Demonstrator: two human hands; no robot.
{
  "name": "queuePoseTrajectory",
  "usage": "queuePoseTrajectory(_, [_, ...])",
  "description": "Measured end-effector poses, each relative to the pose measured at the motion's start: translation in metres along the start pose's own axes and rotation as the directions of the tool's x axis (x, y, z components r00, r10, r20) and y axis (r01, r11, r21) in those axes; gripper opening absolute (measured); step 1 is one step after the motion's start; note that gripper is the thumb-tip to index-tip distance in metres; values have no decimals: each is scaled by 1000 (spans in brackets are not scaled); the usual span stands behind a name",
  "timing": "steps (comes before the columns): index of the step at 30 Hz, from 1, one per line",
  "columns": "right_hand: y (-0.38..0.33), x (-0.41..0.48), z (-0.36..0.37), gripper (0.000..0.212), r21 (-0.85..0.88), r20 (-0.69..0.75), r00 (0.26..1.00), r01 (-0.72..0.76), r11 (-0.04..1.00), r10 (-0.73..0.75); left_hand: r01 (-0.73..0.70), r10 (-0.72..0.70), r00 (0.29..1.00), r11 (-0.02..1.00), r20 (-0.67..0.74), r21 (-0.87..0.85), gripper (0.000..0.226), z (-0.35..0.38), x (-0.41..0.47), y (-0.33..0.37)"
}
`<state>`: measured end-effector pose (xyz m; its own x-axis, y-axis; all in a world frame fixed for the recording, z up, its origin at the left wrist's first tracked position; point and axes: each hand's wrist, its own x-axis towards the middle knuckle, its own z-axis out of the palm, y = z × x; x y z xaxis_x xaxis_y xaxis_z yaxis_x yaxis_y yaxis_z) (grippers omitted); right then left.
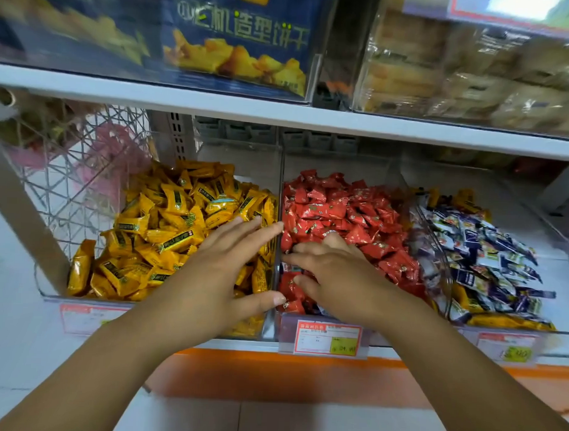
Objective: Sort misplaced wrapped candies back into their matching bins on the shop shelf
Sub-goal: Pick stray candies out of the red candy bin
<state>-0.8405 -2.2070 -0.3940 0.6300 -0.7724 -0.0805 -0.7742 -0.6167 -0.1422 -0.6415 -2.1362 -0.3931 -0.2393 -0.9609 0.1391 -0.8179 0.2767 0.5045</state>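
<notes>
The right hand [336, 275] lies in the middle bin [287, 328] on the red candies [341, 207]. Its fingers point left and bend down among the wrappers; I cannot tell whether they pinch one. The left hand [223, 271] is spread flat, fingers straight, over the right part of the left bin [51, 291]. Its fingertips reach the clear wall between the two bins and its thumb lies across that wall near the front.

The left bin is heaped with yellow candies [167, 217], each with a dark green label too small to read. The red wrappers carry a small gold-green mark, also unreadable. The right bin [447, 279] holds blue-and-white candies [488, 254], with stray yellow ones [508, 321] along its front and a few more at the back.

A red-bordered price tag [329, 339] with a yellow patch hangs under the middle bin; its print is blurred. Similar tags hang under the left bin [86, 318] and the right bin [507, 347]. An orange strip [271, 356] runs below them.

On the upper shelf [216, 106] stands a dark blue box [238, 36] showing yellow biscuits and the characters "造型饼干". Beside it, a clear case [475, 67] holds beige wrapped packs. Left of the bins, a wire basket [68, 175] holds something pink [117, 151].
</notes>
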Motion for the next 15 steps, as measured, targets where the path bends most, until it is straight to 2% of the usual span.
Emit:
queuePoseTrajectory(3, [-4, 7, -7, 53, -20, 103, 995, -7, 1000, 9, 12, -12, 1000, 1000, 16, -14, 81, 0, -2, 1])
queuePoseTrajectory(5, [-4, 12, -9, 56, 23, 113, 994, -11, 1000, 8, 16, -15, 1000, 1000, 24, -17, 80, 0, -3, 1])
queuePoseTrajectory(11, [-2, 13, 2, 29, 130, -130, 991, -1, 992, 18, 8, -7, 999, 1000, 33, -18, 83, 0, -6, -2])
queuePoseTrajectory(15, [8, 2, -17, 23, 340, -174, 982, -6, 940, 68, -4, 4, 1000, 1000, 6, 17, 84, -2, -7, -6])
